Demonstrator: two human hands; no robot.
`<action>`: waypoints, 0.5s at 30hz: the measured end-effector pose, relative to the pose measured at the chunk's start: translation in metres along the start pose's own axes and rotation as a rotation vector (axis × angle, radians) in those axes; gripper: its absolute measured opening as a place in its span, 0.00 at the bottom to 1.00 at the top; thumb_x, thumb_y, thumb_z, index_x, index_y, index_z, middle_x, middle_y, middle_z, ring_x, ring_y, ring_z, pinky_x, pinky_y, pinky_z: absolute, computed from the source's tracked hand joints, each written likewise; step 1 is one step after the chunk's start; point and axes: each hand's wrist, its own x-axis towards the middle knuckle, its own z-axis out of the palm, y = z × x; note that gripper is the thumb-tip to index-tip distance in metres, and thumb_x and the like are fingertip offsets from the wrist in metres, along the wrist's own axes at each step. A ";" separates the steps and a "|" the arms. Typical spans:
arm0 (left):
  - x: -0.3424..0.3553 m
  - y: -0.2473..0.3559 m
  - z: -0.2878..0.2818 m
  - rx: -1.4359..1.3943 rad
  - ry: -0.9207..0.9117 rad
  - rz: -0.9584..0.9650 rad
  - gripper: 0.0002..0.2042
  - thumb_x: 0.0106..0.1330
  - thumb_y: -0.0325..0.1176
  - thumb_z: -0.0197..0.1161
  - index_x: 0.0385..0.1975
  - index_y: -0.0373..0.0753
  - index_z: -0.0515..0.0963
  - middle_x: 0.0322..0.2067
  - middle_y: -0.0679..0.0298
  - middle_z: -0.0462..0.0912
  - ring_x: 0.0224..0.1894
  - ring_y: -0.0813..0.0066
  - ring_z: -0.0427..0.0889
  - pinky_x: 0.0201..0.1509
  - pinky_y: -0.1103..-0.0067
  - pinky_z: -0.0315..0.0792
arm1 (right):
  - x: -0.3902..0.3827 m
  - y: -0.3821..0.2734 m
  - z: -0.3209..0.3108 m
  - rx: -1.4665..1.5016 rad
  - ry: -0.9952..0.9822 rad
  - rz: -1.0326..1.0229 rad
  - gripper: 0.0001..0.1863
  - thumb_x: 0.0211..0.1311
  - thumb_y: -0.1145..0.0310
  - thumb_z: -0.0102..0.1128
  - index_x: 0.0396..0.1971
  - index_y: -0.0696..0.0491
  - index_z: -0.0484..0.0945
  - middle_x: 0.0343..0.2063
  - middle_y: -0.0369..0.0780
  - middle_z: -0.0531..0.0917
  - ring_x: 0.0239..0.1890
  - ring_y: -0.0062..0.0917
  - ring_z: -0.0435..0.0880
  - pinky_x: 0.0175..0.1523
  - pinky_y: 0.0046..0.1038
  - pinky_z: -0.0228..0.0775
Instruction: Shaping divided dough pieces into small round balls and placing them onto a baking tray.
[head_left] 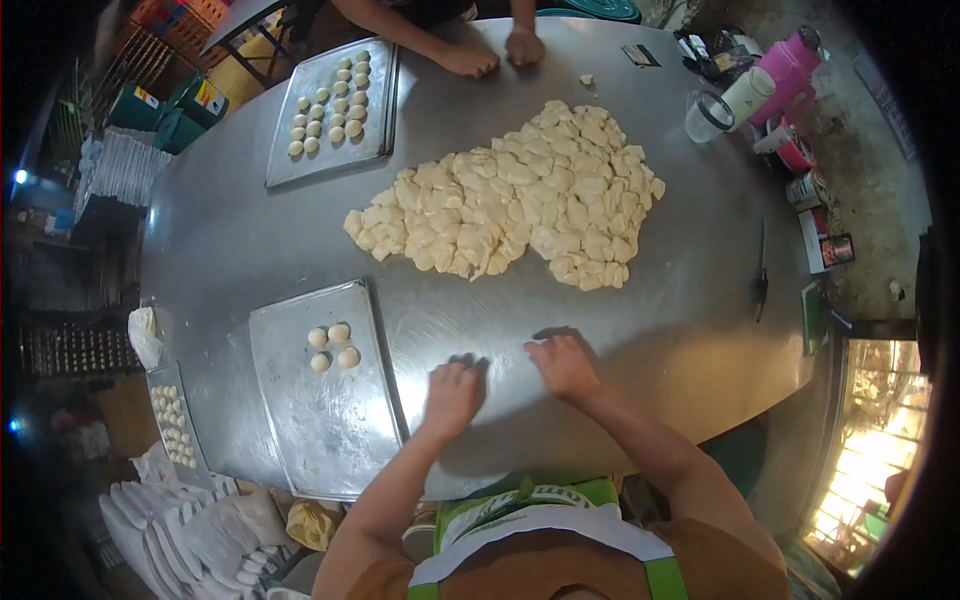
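My left hand (pixel 453 400) rests on the steel table with its fingers curled down, just right of the near tray. Similarly cupped against the tabletop is my right hand (pixel 564 367), a little farther right; whatever lies under either palm is hidden. Beyond both hands spreads a large heap of cut pale dough pieces (pixel 510 195). On the near metal tray (pixel 330 430), several round dough balls (pixel 339 333) sit grouped toward its far half.
Across the steel table (pixel 230 250), a co-worker's closed hands (pixel 470 60) press on the top beside a far tray (pixel 335 165) of dough balls. A knife (pixel 762 280), a clear cup (pixel 708 118) and a pink jug (pixel 790 75) line the right side. Another filled tray (pixel 203 466) stands left.
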 end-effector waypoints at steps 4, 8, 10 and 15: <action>0.044 -0.030 -0.006 0.104 0.028 -0.176 0.11 0.65 0.33 0.60 0.46 0.40 0.76 0.39 0.55 0.79 0.46 0.51 0.76 0.50 0.58 0.67 | 0.051 0.035 -0.005 -0.217 0.001 0.188 0.12 0.65 0.67 0.62 0.47 0.51 0.76 0.35 0.45 0.84 0.44 0.42 0.82 0.49 0.46 0.68; 0.099 -0.023 0.018 0.045 -0.001 -0.346 0.09 0.67 0.36 0.60 0.42 0.41 0.77 0.40 0.55 0.81 0.46 0.52 0.77 0.47 0.59 0.67 | 0.083 0.018 0.014 -0.095 0.103 0.235 0.13 0.63 0.65 0.66 0.44 0.52 0.77 0.35 0.45 0.84 0.44 0.42 0.82 0.47 0.44 0.69; 0.094 -0.011 0.015 -0.041 -0.114 -0.357 0.06 0.66 0.33 0.62 0.39 0.40 0.80 0.43 0.54 0.81 0.47 0.50 0.77 0.49 0.59 0.69 | 0.084 0.001 0.014 -0.022 0.113 0.283 0.13 0.61 0.65 0.66 0.42 0.53 0.78 0.34 0.47 0.83 0.43 0.45 0.81 0.49 0.44 0.70; 0.002 -0.017 -0.037 -0.312 -0.039 -0.225 0.13 0.61 0.23 0.62 0.46 0.37 0.81 0.51 0.50 0.80 0.52 0.46 0.78 0.60 0.60 0.71 | 0.025 -0.053 -0.002 0.048 0.073 0.346 0.16 0.57 0.72 0.65 0.46 0.57 0.78 0.41 0.52 0.80 0.46 0.49 0.80 0.53 0.44 0.71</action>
